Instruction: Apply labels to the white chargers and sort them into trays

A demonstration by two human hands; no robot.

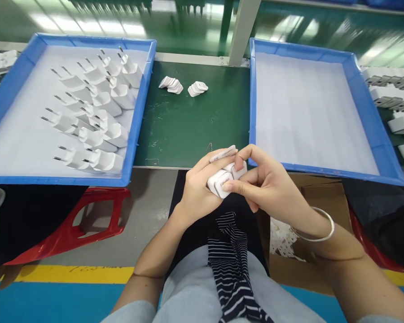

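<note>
Above my lap, just off the table's front edge, my left hand (195, 190) is closed around two white charger plugs (215, 184) held side by side, end faces up. A small stack of thin white pieces (223, 154) sticks out between its fingers. My right hand (271, 181), with a bangle at the wrist, is closed over the same plugs from the right. Its thumb presses on the face of the nearer plug and its index finger on the farther one. The plugs' pins are hidden.
A blue tray (144, 112) at left holds several white plugs, pins up. Another blue tray (253, 89), lined with white, stands at right. Two small piles of white pieces (198, 88) lie on the green table (188, 130). A red stool (116, 215) and a cardboard box (326, 202) are below.
</note>
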